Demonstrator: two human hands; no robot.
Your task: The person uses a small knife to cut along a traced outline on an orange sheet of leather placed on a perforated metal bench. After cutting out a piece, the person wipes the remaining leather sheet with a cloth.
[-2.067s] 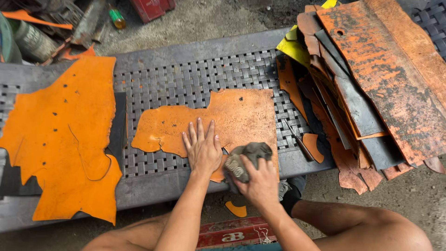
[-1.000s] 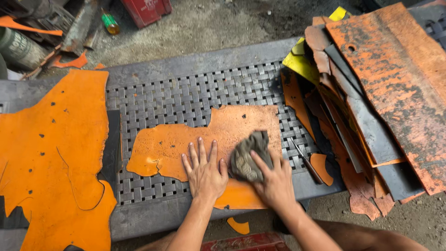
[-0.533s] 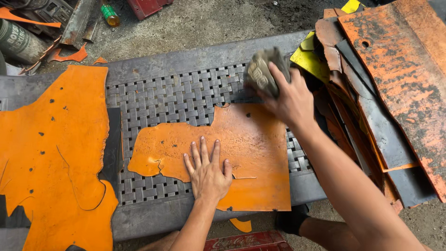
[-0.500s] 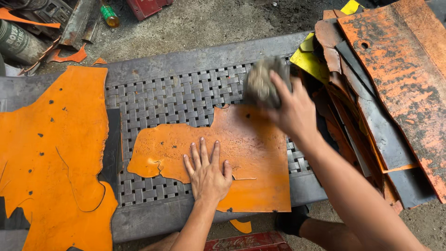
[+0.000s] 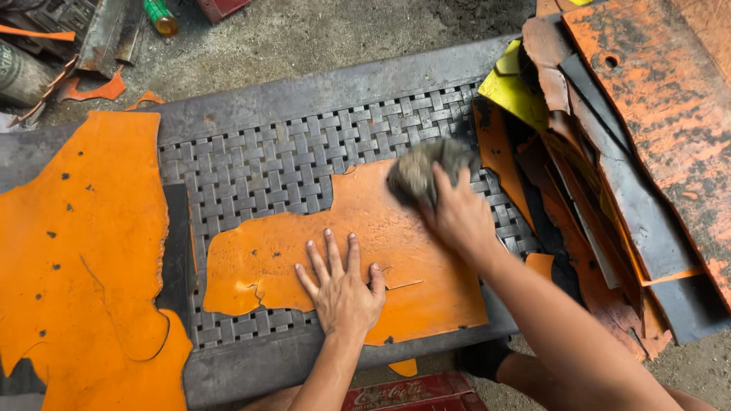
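Observation:
An orange piece of leather (image 5: 320,251) lies flat on a grey woven bench (image 5: 251,164). My left hand (image 5: 340,285) presses flat on its near middle, fingers spread. My right hand (image 5: 457,217) grips a grey wadded rag (image 5: 422,169) and holds it against the leather's far right corner.
A larger orange hide (image 5: 84,251) covers the bench's left end. A stack of orange, yellow and dark leather sheets (image 5: 609,152) is piled at the right. Scraps, a metal bar and a green bottle (image 5: 161,15) lie on the ground beyond. A red crate (image 5: 411,392) sits below.
My right hand swept the rag from the leather's near edge up past the far right corner, then came back down onto that corner. My left hand stayed pressed on the leather.

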